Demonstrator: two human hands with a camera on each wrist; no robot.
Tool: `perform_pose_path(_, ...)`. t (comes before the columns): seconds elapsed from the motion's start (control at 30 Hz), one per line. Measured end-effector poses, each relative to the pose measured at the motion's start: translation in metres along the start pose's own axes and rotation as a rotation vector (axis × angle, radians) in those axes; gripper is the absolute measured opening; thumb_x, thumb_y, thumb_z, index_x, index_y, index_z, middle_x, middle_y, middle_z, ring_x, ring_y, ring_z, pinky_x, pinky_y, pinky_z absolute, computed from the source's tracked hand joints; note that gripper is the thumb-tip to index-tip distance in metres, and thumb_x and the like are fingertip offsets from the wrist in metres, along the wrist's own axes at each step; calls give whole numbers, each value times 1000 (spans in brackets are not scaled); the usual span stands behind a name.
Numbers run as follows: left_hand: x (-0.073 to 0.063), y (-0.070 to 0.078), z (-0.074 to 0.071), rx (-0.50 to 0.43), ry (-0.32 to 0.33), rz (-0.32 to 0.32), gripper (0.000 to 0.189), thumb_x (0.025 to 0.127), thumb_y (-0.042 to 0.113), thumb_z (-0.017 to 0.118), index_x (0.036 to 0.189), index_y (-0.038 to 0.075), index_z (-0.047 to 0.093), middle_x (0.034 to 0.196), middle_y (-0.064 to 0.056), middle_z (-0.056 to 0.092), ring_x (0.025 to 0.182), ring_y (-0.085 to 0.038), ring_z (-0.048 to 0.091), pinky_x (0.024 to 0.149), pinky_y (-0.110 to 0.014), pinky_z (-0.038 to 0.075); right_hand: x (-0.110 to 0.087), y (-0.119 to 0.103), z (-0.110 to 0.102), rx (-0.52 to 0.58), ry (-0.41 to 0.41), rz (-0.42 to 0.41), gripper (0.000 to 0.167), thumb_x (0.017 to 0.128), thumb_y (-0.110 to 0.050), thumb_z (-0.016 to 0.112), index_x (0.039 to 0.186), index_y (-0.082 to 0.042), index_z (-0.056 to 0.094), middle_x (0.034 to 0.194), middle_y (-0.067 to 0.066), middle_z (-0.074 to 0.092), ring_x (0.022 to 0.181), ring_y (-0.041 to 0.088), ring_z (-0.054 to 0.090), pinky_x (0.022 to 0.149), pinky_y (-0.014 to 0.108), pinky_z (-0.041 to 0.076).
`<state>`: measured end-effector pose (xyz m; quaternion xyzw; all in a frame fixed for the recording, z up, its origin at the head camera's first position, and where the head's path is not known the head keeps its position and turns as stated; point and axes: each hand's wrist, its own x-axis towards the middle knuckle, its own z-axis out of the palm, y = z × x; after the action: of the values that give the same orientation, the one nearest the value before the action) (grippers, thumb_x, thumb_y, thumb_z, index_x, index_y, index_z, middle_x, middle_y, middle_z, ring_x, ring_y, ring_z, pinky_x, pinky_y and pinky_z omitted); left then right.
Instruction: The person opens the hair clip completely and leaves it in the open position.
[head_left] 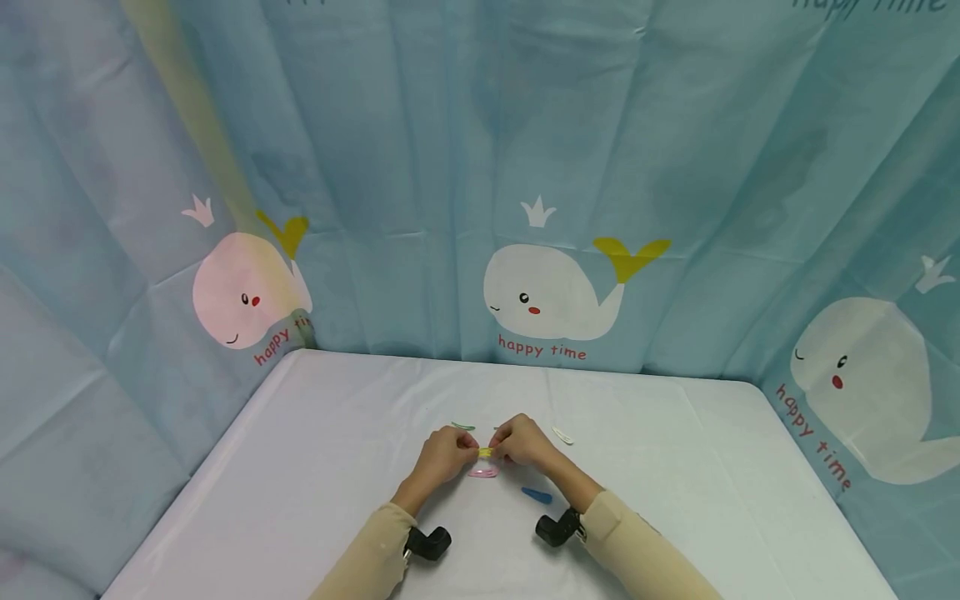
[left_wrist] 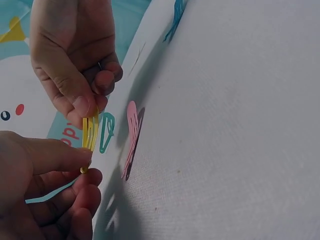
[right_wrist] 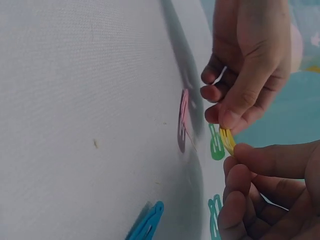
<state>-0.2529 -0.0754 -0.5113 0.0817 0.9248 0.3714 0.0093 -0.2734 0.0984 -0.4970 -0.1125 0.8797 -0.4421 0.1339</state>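
A yellow snap hair clip [left_wrist: 90, 131] is stretched between both hands, above the white table. My left hand [head_left: 445, 454] pinches one end between thumb and fingers. At the other end, my right hand [head_left: 521, 442] pinches it the same way, the fingertips covering part of it. Just nearer me than the hands lies a pink hair clip [head_left: 483, 473]. A blue hair clip [head_left: 537, 496] rests below the right hand. Beyond the hands is a green hair clip [head_left: 462, 427], and a second green one [right_wrist: 215, 215] shows in the right wrist view, mostly hidden by the right hand in the head view.
A white hair clip [head_left: 562, 436] lies to the right of the right hand. The white-covered table [head_left: 337, 467] extends to a blue whale-print curtain [head_left: 420, 208] at its back and sides. Black wrist cameras [head_left: 429, 543] hang under both forearms.
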Motion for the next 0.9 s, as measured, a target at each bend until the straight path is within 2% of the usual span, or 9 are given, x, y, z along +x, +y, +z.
perform_pose_path(0.3, -3, -2, 0, -150, -47, -31, 6, 85, 10, 72, 84, 4, 72, 76, -3, 69, 66, -8, 55, 61, -24, 45, -6, 2, -4, 30, 4, -12, 4, 79, 0, 71, 81, 3, 73, 65, 0, 64, 52, 8, 50, 50, 21, 41)
perform_pose_path(0.9, -9, 5, -4, -267, -99, -31, 11, 86, 11, 71, 88, 0, 73, 76, -5, 70, 64, -11, 56, 58, -25, 45, -16, 9, -11, 156, -16, 6, 4, 82, -3, 71, 82, 0, 73, 68, 1, 66, 55, 10, 53, 53, 23, 45)
